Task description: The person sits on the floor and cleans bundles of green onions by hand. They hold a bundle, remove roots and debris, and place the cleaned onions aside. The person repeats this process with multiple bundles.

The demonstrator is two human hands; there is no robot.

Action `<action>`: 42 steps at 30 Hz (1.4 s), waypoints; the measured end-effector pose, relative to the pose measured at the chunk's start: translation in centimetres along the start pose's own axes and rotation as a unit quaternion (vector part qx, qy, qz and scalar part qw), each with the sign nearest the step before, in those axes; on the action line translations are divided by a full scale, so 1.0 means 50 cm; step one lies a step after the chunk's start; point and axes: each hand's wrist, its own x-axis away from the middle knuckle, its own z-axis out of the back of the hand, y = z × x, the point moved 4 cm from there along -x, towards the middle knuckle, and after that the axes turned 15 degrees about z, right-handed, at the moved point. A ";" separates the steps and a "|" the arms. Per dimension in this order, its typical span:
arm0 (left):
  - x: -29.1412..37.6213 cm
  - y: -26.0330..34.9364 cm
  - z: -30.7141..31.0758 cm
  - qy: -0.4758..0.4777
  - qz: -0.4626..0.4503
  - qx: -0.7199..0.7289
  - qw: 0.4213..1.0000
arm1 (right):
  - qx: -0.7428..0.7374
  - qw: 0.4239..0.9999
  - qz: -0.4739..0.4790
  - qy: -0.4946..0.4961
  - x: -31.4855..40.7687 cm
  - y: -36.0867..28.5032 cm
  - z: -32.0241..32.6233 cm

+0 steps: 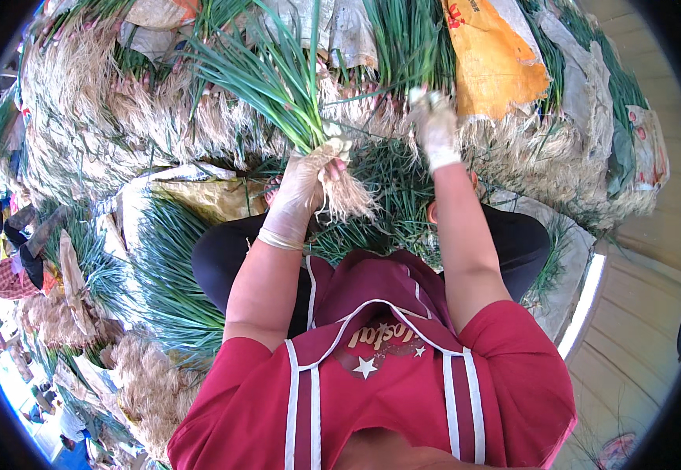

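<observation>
My left hand point(311, 167), in a thin pale glove, is closed around a bunch of scallions point(296, 111). The green leaves fan up and to the left, while the stringy pale roots point(346, 197) hang below my fingers. To its right, my right hand point(437, 126), also gloved, reaches to the root edge of a large scallion heap point(414, 44). Motion blurs its fingers, so I cannot tell whether they grip a stem. Loose green leaves point(375, 235) lie between my bent legs, below both hands.
An orange and white sack point(493, 59) lies over the heap at right, with grey sacking point(352, 35) nearer the middle. More scallions point(170, 282) lie left of my leg. Planking point(634, 329) shows at right. Sacks, scallions and blurred people crowd the far left.
</observation>
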 end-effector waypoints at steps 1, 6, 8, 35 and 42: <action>0.002 0.004 -0.008 0.021 0.016 -0.034 0.999 | 0.003 1.000 0.004 -0.023 0.047 -0.012 -0.020; -0.007 -0.035 0.010 0.067 0.048 -0.165 0.983 | -0.044 0.954 0.078 -0.287 0.218 -0.011 -0.111; -0.005 -0.050 0.026 0.082 0.030 -0.168 0.982 | -0.184 0.926 -0.121 -0.307 0.222 0.014 -0.123; -0.009 -0.077 0.037 0.187 -0.169 -0.374 0.893 | 0.361 0.853 0.214 -0.311 0.180 -0.123 -0.145; 0.039 -0.050 0.008 0.031 0.038 -0.054 0.997 | -0.196 0.975 -0.087 0.062 0.187 -0.115 -0.108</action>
